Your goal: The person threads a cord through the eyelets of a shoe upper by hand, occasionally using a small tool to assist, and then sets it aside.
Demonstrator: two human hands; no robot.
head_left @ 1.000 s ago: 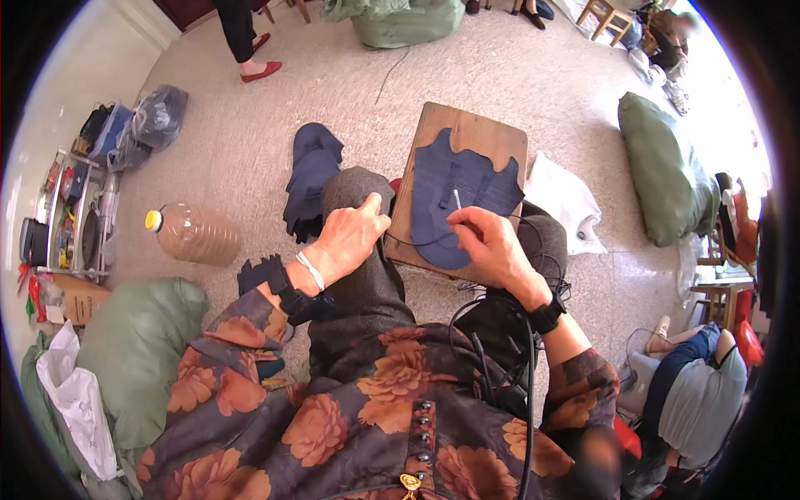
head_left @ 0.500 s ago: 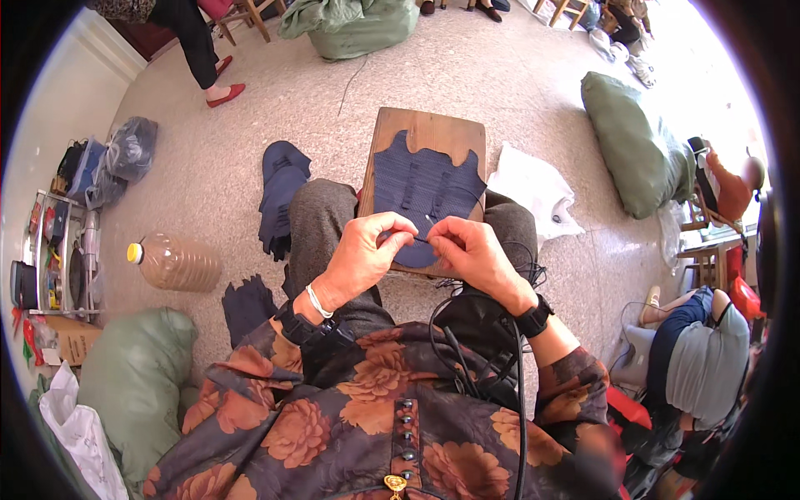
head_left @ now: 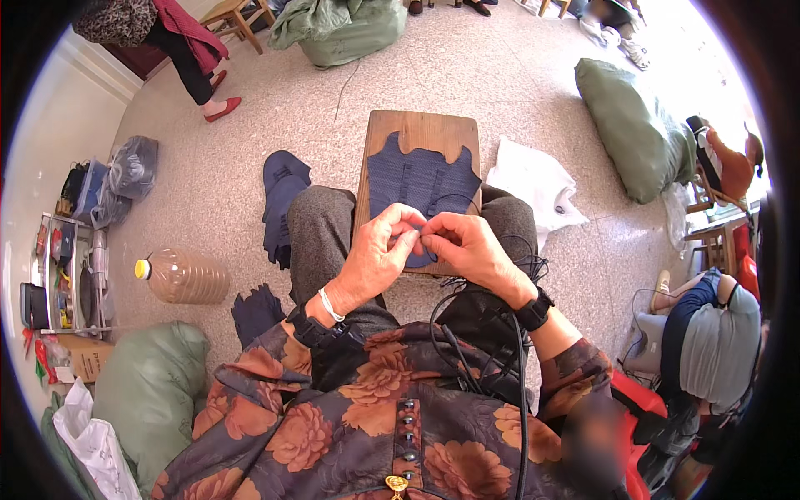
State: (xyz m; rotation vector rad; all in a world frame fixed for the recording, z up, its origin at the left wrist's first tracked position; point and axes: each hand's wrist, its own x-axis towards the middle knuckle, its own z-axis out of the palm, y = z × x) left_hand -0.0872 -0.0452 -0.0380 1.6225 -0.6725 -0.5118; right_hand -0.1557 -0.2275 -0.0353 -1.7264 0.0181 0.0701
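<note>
- Head view: I see the left hand [head_left: 375, 262] and right hand [head_left: 467, 246] meeting over the lap, fingertips pinched tight together on something too small to make out, maybe a needle and thread.
- Dark blue fabric piece [head_left: 421, 179] lies flat on the wooden board [head_left: 421, 133] across the knees, just beyond the hands.
- My guess: stitching barely begun; more blue pieces [head_left: 282, 204] wait on the floor.

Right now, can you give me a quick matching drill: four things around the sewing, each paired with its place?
1. wooden board
2. plastic bottle
3. white cloth
4. green sack

a. floor, person's left
b. across the knees
c. floor, far right
d. floor, just right of the board

Pairs: 1-b, 2-a, 3-d, 4-c
</note>
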